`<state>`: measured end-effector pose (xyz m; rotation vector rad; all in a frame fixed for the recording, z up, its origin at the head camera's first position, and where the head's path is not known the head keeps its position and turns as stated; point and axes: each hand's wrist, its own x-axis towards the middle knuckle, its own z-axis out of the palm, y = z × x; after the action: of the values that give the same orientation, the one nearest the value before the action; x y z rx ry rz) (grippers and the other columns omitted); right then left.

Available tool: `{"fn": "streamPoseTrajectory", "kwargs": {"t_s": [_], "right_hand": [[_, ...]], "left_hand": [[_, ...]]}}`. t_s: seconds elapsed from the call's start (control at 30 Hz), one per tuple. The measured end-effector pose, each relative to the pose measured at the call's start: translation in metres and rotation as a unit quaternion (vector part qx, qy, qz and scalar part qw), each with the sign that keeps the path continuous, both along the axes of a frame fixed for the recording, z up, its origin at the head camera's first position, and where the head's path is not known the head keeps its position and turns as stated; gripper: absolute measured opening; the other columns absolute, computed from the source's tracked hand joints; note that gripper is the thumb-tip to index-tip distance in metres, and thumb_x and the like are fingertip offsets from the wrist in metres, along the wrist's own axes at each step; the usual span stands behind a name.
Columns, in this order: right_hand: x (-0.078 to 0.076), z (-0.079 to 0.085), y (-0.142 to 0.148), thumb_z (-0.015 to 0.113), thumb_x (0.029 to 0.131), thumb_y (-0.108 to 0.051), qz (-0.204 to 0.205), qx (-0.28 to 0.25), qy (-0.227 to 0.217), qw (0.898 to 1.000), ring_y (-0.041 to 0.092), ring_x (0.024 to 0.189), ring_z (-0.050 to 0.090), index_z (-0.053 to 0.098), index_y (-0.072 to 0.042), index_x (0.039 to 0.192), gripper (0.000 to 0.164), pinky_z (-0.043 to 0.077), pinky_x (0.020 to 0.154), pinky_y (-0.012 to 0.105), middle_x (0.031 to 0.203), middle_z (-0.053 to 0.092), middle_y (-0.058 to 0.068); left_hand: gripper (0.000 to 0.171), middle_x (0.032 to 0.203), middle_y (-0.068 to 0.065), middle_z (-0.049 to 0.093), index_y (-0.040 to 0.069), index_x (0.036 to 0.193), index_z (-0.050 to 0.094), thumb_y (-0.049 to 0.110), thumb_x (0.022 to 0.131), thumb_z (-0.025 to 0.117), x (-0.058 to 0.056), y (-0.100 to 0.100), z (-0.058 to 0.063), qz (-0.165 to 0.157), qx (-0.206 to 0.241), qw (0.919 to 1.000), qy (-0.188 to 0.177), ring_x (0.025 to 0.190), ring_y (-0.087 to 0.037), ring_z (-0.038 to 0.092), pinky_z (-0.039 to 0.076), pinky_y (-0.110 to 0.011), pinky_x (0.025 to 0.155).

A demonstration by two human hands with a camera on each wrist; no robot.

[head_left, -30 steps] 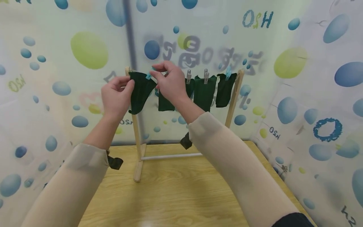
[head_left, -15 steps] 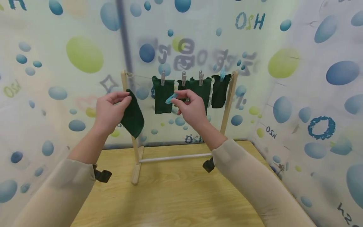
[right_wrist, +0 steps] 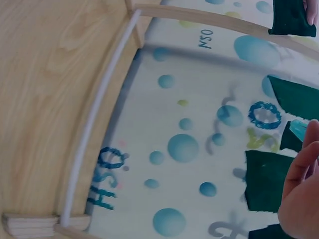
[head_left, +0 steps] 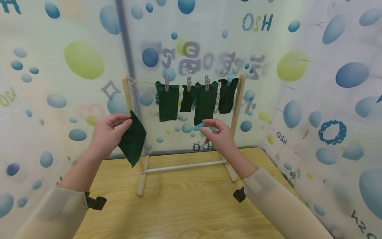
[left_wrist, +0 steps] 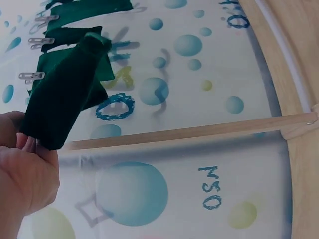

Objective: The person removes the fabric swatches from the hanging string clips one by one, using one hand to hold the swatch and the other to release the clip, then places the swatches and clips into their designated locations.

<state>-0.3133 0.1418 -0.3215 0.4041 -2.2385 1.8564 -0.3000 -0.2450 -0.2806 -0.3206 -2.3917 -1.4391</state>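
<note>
My left hand (head_left: 108, 134) pinches a dark green cloth (head_left: 134, 141) by its upper corner, left of the rack, and the cloth hangs down freely. In the left wrist view the same cloth (left_wrist: 67, 94) covers the fingertips. Between thumb and fingers my right hand (head_left: 219, 134) holds a light blue clothespin (head_left: 198, 126), in front of and below the hanging cloths. Several green cloths hang on the string (head_left: 144, 82). Metal clips (head_left: 166, 83) grip some of them, and a blue clothespin (head_left: 229, 79) grips the rightmost cloth (head_left: 228, 98).
The wooden rack has a left post (head_left: 127, 94), a right post (head_left: 237, 103) and a white lower bar (head_left: 185, 166). It stands on a wood-grain table (head_left: 179, 205). A wall covering (head_left: 86, 59) printed with blue and green ovals surrounds the table.
The left cloth has come off the string, and my left hand has lowered it. My right hand has moved down and right with the blue clothespin.
</note>
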Motion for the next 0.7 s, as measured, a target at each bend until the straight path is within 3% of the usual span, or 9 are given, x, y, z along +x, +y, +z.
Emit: {"fn": "streamPoseTrajectory", "kwargs": {"t_s": [0.1,0.17,0.27,0.37,0.43,0.7], "right_hand": [[0.003,-0.014,0.010,0.076,0.105,-0.026,-0.008,0.006,-0.010,1.000,0.013,0.065,0.069,0.068,-0.013,0.144,0.041,0.040,0.051,0.023,0.140,0.069,0.012],[0.005,-0.023,0.017,0.076,0.105,-0.026,-0.012,0.007,-0.019,1.000,0.012,0.065,0.070,0.069,-0.014,0.143,0.040,0.041,0.052,0.022,0.141,0.069,0.013],[0.007,-0.036,0.026,0.076,0.106,-0.025,-0.017,0.010,-0.030,0.999,0.013,0.065,0.069,0.068,-0.013,0.143,0.040,0.042,0.052,0.022,0.142,0.068,0.015],[0.010,-0.046,0.034,0.075,0.106,-0.026,-0.020,0.013,-0.044,0.999,0.014,0.066,0.068,0.067,-0.015,0.146,0.042,0.042,0.051,0.022,0.143,0.066,0.015],[0.012,-0.053,0.038,0.075,0.106,-0.026,-0.020,0.015,-0.052,0.998,0.014,0.067,0.069,0.068,-0.016,0.147,0.043,0.042,0.052,0.022,0.143,0.066,0.016],[0.017,-0.078,0.052,0.073,0.106,-0.020,-0.025,0.023,-0.078,0.996,0.017,0.070,0.071,0.065,-0.008,0.145,0.042,0.044,0.052,0.022,0.144,0.066,0.021]], "left_hand": [[0.042,0.120,0.010,0.081,0.001,0.144,0.067,0.030,0.114,0.063,0.003,-0.004,-0.010,-0.016,-0.013,0.9998,-0.003,0.099,0.011,0.066,0.056,-0.009,0.082],[0.044,0.133,-0.007,0.080,0.002,0.148,0.064,0.030,0.115,0.061,0.007,-0.007,-0.016,-0.021,-0.026,0.9994,-0.010,0.098,0.010,0.069,0.055,-0.009,0.084],[0.047,0.147,-0.022,0.070,0.007,0.155,0.059,0.034,0.116,0.057,0.013,-0.010,-0.026,-0.023,-0.052,0.9981,-0.023,0.119,-0.005,0.071,0.050,-0.005,0.088],[0.050,0.151,-0.022,0.067,0.009,0.160,0.057,0.036,0.117,0.055,0.018,-0.014,-0.036,-0.027,-0.065,0.9969,-0.034,0.141,-0.030,0.062,0.045,-0.003,0.092],[0.051,0.154,-0.021,0.065,0.009,0.161,0.056,0.037,0.117,0.054,0.021,-0.016,-0.043,-0.031,-0.065,0.9964,-0.045,0.149,-0.039,0.056,0.043,-0.003,0.093],[0.054,0.166,-0.021,0.052,0.008,0.165,0.050,0.036,0.119,0.050,0.030,-0.032,-0.075,-0.034,-0.052,0.9942,-0.088,0.156,-0.040,0.048,0.044,-0.001,0.095]]}}
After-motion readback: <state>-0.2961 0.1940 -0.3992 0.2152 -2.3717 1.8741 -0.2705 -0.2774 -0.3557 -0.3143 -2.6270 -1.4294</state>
